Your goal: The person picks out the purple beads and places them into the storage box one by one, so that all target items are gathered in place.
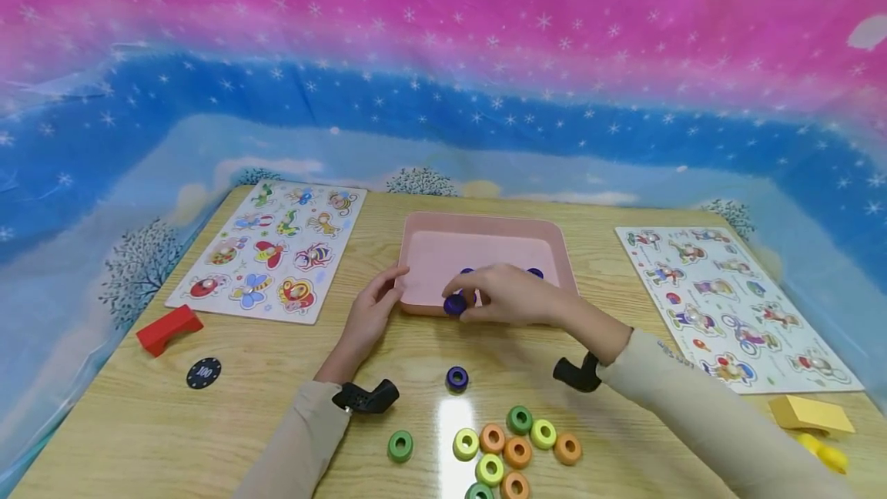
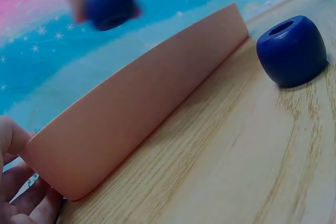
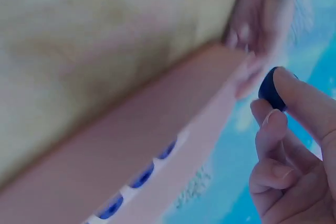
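My right hand (image 1: 509, 295) pinches a dark blue bead (image 1: 454, 304) between thumb and fingers, raised over the front rim of a pink tray (image 1: 485, 226). Clear of the tray wall, the same bead (image 2: 111, 6) shows in the left wrist view. My left hand (image 1: 370, 314) holds the tray's front left corner. Several blue beads (image 3: 142, 176) lie inside the tray, partly hidden by my right hand in the head view. Another blue bead (image 1: 457, 379), with a hole through its middle, stands on the table in front of the tray.
Several green, yellow and orange beads (image 1: 517, 452) lie near the front; one green bead (image 1: 400, 446) sits apart. Picture boards flank the tray, an insect one (image 1: 270, 252) and a figure one (image 1: 734, 306). A red block (image 1: 169, 329), black chip (image 1: 204, 373) and yellow block (image 1: 811, 415) lie outward.
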Available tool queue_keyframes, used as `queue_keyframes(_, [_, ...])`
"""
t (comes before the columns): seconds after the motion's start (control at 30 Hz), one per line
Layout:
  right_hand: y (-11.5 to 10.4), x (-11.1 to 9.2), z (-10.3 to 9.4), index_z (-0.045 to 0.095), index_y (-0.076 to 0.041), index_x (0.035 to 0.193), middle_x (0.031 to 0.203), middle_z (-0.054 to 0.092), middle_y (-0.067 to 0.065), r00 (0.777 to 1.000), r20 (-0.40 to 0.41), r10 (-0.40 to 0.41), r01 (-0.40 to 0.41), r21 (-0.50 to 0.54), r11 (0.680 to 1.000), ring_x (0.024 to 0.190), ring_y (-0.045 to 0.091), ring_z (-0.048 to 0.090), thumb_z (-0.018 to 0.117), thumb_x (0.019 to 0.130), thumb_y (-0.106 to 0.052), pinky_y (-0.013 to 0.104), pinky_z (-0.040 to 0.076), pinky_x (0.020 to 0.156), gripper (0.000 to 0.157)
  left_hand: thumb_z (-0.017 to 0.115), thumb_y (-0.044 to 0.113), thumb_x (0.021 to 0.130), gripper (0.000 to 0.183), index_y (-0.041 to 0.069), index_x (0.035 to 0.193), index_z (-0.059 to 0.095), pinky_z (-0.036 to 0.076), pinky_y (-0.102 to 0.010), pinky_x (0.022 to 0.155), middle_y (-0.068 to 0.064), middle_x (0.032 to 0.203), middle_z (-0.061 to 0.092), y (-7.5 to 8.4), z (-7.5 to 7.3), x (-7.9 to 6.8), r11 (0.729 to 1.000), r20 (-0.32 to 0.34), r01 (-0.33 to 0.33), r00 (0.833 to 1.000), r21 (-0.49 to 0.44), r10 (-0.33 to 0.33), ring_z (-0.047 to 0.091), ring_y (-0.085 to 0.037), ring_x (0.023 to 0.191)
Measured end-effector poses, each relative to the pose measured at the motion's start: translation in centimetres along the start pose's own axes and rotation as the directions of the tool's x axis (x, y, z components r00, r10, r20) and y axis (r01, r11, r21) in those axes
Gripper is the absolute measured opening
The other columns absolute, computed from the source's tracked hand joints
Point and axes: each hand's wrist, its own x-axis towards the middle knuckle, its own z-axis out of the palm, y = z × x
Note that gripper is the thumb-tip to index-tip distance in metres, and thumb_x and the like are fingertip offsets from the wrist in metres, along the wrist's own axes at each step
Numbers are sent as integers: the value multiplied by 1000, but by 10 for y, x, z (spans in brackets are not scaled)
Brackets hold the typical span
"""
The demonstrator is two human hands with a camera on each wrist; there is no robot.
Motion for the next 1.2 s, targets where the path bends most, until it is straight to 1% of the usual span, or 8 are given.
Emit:
queue_keyframes(0.17, [18, 25, -3, 57, -17, 106, 87, 57, -8, 996, -57, 73, -78, -93, 993, 70, 3, 52, 62, 76, -22, 19, 44, 61, 32, 44, 17, 87, 27, 23, 112, 52, 26, -27, 95, 6, 128, 36, 2, 0, 0, 1000, -11, 3, 1000, -3, -3, 29, -6, 116])
queue_keyframes(0.47, [46, 50, 19, 56, -17, 111, 85, 57, -5, 975, 61, 213, -205, -124, 971, 71, 5, 50, 62, 76, -23, 21, 43, 61, 36, 47, 14, 87, 28, 14, 114, 53, 26, -27, 95, 1, 129, 36, 2, 2, 0, 999, -6, -43, 999, -18, 43, 30, -9, 117])
queue_keyframes(0.6, [44, 48, 17, 55, -18, 112, 83, 56, -6, 973, 46, 225, -217, -143, 966, 67, 4, 49, 62, 76, -24, 21, 42, 58, 37, 46, 14, 87, 29, 13, 114, 52, 26, -29, 95, 1, 128, 37, 2, 1, 1, 999, -9, -47, 999, -7, 47, 30, -10, 117])
queue_keyframes(0.73, [31, 35, 7, 56, -16, 109, 81, 55, -7, 985, -2, 175, -175, -56, 983, 60, 3, 49, 61, 77, -22, 21, 42, 56, 33, 45, 14, 87, 28, 15, 114, 52, 27, -29, 95, 2, 128, 36, 1, 0, 1, 999, -6, -50, 999, -3, 50, 30, -10, 117])
queue_keyframes(0.83, [19, 19, 3, 58, -15, 105, 79, 55, -8, 997, -6, 74, -74, 23, 997, 59, 3, 48, 61, 77, -22, 20, 42, 55, 29, 45, 14, 87, 28, 17, 114, 53, 27, -28, 95, 2, 128, 37, 2, 0, 0, 999, -6, -53, 999, 1, 53, 31, -9, 117])
queue_keyframes(0.97, [2, -1, 9, 58, -14, 105, 81, 56, -7, 994, 97, -47, 38, 94, 995, 57, 3, 44, 62, 76, -24, 18, 40, 52, 31, 46, 16, 87, 27, 18, 113, 53, 26, -28, 95, 3, 128, 37, 3, 0, 0, 999, -8, -44, 999, 9, 44, 30, -9, 117])
queue_keyframes(1.07, [-5, -10, 19, 56, -12, 107, 83, 56, -5, 978, 193, -83, 56, 141, 988, 57, 3, 45, 63, 75, -27, 16, 39, 52, 36, 46, 16, 87, 27, 18, 113, 53, 26, -28, 95, 4, 128, 36, 4, -1, 1, 999, -10, -34, 999, 12, 34, 29, -8, 117])
queue_keyframes(1.2, [-9, -15, 34, 57, -14, 104, 81, 55, -7, 966, 229, -118, 88, 138, 987, 62, 3, 48, 65, 71, -35, 13, 39, 55, 40, 45, 15, 87, 28, 17, 114, 53, 26, -28, 95, 3, 129, 36, 3, 0, 0, 1000, -12, -30, 999, 9, 30, 29, -9, 117])
